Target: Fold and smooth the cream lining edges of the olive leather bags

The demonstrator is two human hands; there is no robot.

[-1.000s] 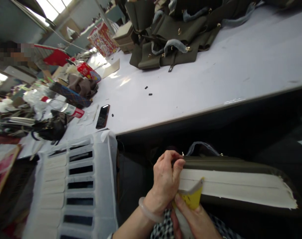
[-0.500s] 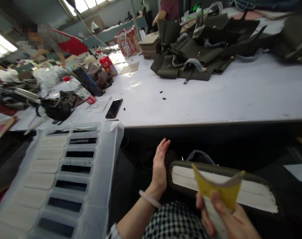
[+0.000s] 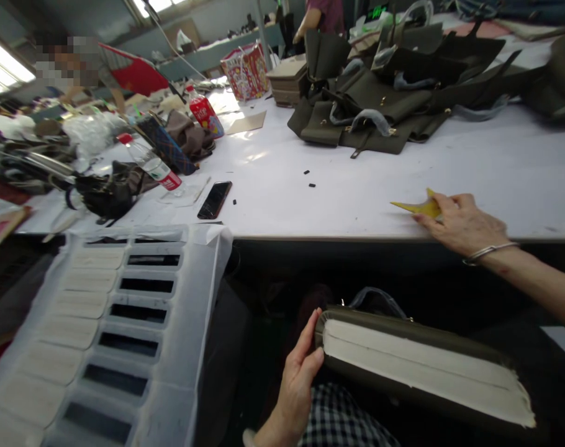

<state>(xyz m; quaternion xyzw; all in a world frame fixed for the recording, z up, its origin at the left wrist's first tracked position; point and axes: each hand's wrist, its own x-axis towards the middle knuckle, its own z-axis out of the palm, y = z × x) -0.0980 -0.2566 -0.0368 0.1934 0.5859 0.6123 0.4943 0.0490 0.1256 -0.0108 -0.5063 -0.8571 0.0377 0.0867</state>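
Observation:
My left hand (image 3: 297, 372) holds the near left corner of a dark olive handbag (image 3: 357, 313) between thumb and fingers. The bag rests by my lap, below the table edge. A long white panel (image 3: 413, 366) with a seam along it faces up, and a plastic-wrapped handle (image 3: 378, 295) shows behind. Out on the white tabletop, close to its front edge, my right hand (image 3: 464, 226) is closed on a yellow piece with a concave edge (image 3: 420, 207). Its lower part is hidden by the fingers.
A white plastic rack (image 3: 189, 329) with pale flat pieces stands at left. On the table (image 3: 273, 211) lie a phone (image 3: 215, 200), small black bits, a water bottle (image 3: 154, 164), a red bottle (image 3: 204, 113) and piled olive bags (image 3: 370, 105). Two people are farther back.
My right hand has carried the yellow piece from above the bag to the tabletop on the right. My left hand has come down and closed on the bag's corner.

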